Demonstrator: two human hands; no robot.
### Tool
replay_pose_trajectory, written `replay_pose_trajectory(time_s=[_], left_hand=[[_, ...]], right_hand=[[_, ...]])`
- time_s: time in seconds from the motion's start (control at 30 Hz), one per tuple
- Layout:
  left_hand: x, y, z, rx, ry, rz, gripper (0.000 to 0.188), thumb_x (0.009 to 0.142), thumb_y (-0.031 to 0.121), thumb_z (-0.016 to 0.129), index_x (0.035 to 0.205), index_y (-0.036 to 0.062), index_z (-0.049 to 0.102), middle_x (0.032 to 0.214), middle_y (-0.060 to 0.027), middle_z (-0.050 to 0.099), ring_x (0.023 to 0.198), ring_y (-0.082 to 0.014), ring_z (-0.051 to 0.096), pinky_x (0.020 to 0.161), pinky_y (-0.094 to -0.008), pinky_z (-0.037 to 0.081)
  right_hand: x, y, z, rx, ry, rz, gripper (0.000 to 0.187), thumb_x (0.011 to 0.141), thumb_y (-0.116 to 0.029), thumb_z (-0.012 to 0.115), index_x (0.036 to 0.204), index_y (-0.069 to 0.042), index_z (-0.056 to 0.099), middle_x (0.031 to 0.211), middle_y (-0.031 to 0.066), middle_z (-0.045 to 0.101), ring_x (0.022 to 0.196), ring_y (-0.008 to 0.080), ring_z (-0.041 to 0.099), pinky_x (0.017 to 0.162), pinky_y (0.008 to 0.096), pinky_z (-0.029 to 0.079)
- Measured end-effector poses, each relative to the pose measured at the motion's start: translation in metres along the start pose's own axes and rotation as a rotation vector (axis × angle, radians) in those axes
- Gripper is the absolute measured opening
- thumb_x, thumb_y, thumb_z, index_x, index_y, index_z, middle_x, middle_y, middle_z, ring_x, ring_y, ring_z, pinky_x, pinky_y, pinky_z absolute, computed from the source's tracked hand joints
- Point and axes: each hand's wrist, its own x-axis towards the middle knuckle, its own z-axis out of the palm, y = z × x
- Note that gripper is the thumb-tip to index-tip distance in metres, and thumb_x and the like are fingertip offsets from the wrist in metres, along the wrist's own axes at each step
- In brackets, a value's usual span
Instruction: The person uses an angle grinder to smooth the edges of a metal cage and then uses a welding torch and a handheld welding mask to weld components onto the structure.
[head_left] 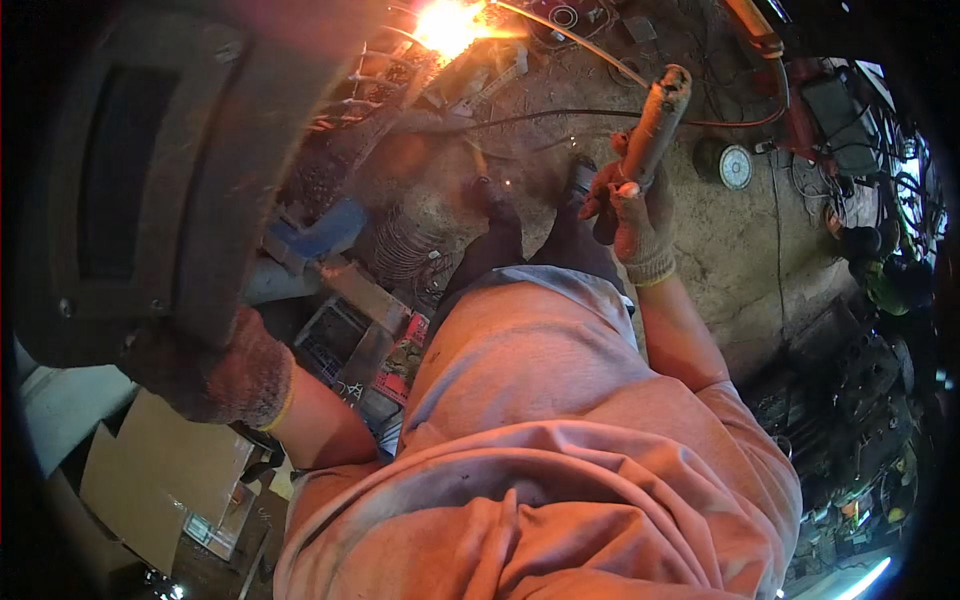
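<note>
My left hand (235,375), in a dirty knitted work glove, is closed at the lower edge of a dark welding shield (215,180) with a rectangular window. The shield stands up at the left, and its grip is hidden. My gloved right hand (638,225) is wrapped round a worn, tube-shaped electrode holder (658,115). From the holder a thin welding electrode (575,40) runs up and left toward a blazing bright arc (450,28). Glare hides the electrode's tip and the spot it meets. Thin metal bars (375,85) glow orange beside the arc.
A cable (560,116) crosses the floor ahead of my feet. At the right stand a round can (735,167) and a dark machine (845,125). A wire coil (400,250), a blue object (325,230) and cardboard (165,480) lie at the left.
</note>
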Motion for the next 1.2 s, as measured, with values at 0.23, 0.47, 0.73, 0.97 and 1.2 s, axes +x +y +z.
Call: replay_pose_trajectory(time_s=[0.23,0.47,0.73,0.97,1.2], left_hand=[[0.001,-0.009,0.002,0.063,-0.012,-0.053,0.05,0.084,0.038,0.069,0.118,0.0023,0.059,0.119,-0.0197,0.06,0.11,-0.0318,0.061,0.094,-0.0509,0.048],[-0.002,0.002,-0.003,0.079,-0.065,-0.056,0.053,0.083,0.04,0.069,0.118,0.0021,0.058,0.121,-0.0203,0.059,0.112,-0.0314,0.06,0.096,-0.0501,0.047],[-0.001,0.022,-0.017,0.009,-0.135,-0.032,0.056,0.082,0.042,0.07,0.119,0.0018,0.058,0.122,-0.021,0.058,0.113,-0.031,0.058,0.099,-0.0493,0.045],[-0.003,0.052,-0.017,-0.254,-0.102,-0.024,0.05,0.075,0.03,0.079,0.113,0.0035,0.06,0.112,-0.021,0.06,0.11,-0.0354,0.059,0.096,-0.048,0.047],[-0.007,0.062,-0.019,-0.344,-0.108,0.034,0.042,0.086,0.029,0.067,0.119,0.0055,0.057,0.12,-0.0242,0.055,0.112,-0.0402,0.058,0.094,-0.0534,0.047]], right_hand=[[-0.001,-0.001,-0.003,-0.08,-0.032,0.076,0.087,0.078,-0.054,0.072,0.134,0.003,0.039,0.085,0.0108,0.057,0.066,0.0202,0.058,0.057,0.0335,0.051],[0.001,0.003,-0.006,-0.141,-0.098,0.094,0.087,0.078,-0.055,0.071,0.133,0.004,0.039,0.085,0.0103,0.057,0.067,0.0194,0.058,0.058,0.0319,0.051],[0.004,0.013,-0.012,-0.107,-0.172,0.013,0.043,0.09,-0.036,0.065,0.107,0.0,0.05,0.081,0.0088,0.061,0.067,0.0167,0.061,0.059,0.0315,0.052],[0.004,0.011,0.001,-0.043,-0.138,0.022,0.048,0.09,-0.033,0.066,0.119,0.001,0.048,0.079,0.0069,0.058,0.067,0.0157,0.058,0.058,0.0301,0.05],[0.0,0.003,0.002,-0.078,-0.086,0.141,0.071,0.082,-0.05,0.07,0.128,-0.002,0.044,0.087,0.0079,0.057,0.072,0.019,0.059,0.058,0.0313,0.051]])
